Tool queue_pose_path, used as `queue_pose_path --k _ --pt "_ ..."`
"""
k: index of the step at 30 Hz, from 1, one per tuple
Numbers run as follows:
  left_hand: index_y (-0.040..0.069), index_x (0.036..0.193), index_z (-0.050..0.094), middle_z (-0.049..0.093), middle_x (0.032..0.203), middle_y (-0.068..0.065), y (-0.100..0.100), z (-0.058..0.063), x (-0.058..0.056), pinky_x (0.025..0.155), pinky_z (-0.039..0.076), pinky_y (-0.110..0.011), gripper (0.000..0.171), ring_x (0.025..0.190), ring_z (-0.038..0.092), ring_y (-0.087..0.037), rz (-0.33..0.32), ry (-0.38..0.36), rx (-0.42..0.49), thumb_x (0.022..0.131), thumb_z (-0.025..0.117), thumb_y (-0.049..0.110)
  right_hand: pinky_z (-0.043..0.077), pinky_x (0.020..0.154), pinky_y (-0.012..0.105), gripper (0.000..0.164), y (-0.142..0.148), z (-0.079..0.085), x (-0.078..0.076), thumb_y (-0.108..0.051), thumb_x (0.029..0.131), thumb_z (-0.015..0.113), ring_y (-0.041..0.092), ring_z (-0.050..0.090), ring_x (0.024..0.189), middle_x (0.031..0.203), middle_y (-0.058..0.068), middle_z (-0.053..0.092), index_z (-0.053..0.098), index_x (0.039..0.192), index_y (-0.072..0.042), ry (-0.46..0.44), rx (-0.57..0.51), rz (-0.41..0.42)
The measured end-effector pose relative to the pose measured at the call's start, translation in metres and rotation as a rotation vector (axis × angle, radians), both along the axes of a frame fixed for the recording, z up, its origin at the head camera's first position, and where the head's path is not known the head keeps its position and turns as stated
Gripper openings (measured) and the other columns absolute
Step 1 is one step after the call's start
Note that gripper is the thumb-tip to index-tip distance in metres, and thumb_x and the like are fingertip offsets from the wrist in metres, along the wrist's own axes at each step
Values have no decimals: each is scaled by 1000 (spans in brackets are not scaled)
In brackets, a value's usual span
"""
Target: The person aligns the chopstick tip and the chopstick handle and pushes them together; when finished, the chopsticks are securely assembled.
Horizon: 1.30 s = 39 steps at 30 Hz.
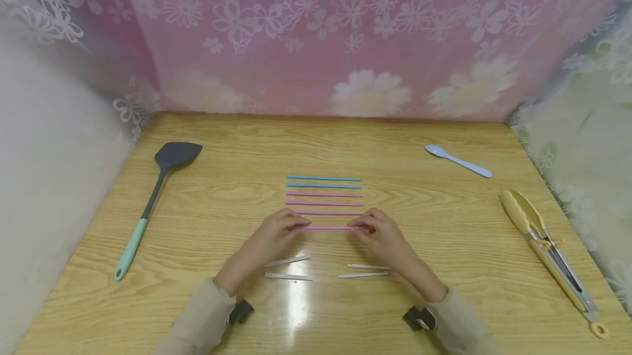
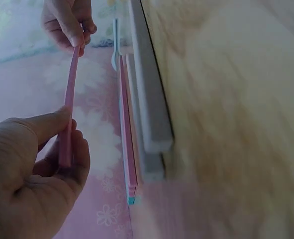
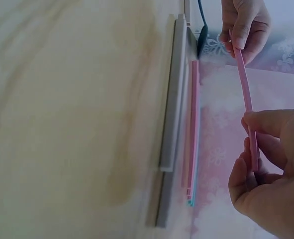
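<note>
Both hands hold one thin, straight pink stick [image 1: 328, 227] above the table, one near each end. My left hand [image 1: 282, 230] pinches its left end between thumb and fingers; my right hand [image 1: 380, 234] pinches the right end. In both wrist views the pink stick [image 2: 71, 89] hangs clear of the tabletop. Just beyond the hands, two blue sticks [image 1: 323, 186] and three pink sticks [image 1: 325, 204] lie in parallel rows. Nearer me, short grey-white pieces [image 1: 288, 276] lie on the left, and similar pale pieces [image 1: 364, 275] on the right.
A spatula [image 1: 176, 154] with a mint handle lies at the left. A pale blue spoon [image 1: 459, 162] is at the back right, and yellow-tipped tongs [image 1: 548, 251] lie along the right edge. A pink floral curtain [image 1: 296, 69] hangs behind the wooden table [image 1: 222, 146].
</note>
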State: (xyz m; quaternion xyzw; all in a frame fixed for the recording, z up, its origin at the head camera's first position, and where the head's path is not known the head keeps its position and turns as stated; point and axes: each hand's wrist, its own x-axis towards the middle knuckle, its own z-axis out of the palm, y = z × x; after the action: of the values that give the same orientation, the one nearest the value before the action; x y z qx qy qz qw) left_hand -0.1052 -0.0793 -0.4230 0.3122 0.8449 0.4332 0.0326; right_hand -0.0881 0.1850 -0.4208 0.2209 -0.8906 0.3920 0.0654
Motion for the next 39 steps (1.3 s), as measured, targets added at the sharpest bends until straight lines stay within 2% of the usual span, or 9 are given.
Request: queue_pose_path --k 7,11,15,21,26,39 --pt "-1 110 67 65 102 -7 -7 -4 -10 83 53 -28 20 94 61 -19 37 -70 -78 92 60 4 51 70 27 9 -2 -7 -11 -2 79 75 18 57 81 83 2 62 74 88 -2 -16 42 -43" --pt "0 105 69 66 95 -6 -6 -7 -20 80 53 -29 17 88 60 -17 52 -61 -121 92 62 8 50 72 31 8 -2 -11 -17 -4 81 74 19 57 81 83 3 64 74 89 -2 -1 78 -36" --pt "1 102 71 68 96 -6 -3 -10 -25 84 52 -33 15 91 62 -19 63 -54 -167 91 63 9 51 73 32 9 -2 -15 -21 -4 82 73 19 58 84 86 4 66 74 91 -3 -54 129 -32" --pt "2 100 71 67 93 -6 0 -11 -27 80 52 -31 14 88 60 -19 76 -68 -221 89 65 8 52 74 32 7 -3 -15 -24 -4 84 70 19 58 86 88 4 67 74 91 -3 -147 164 -31" --pt "1 98 72 66 89 -5 3 -10 -28 74 50 -28 13 83 57 -16 75 -61 -252 89 66 8 51 73 29 7 -3 -13 -26 -2 84 69 18 58 85 88 4 66 73 90 -3 -180 168 -33" --pt "1 98 71 66 88 -5 3 -11 -27 74 50 -28 12 83 56 -16 68 -55 -252 88 65 6 52 70 28 8 -2 -16 -26 2 83 68 19 58 83 85 5 65 73 89 -1 -170 156 -25"
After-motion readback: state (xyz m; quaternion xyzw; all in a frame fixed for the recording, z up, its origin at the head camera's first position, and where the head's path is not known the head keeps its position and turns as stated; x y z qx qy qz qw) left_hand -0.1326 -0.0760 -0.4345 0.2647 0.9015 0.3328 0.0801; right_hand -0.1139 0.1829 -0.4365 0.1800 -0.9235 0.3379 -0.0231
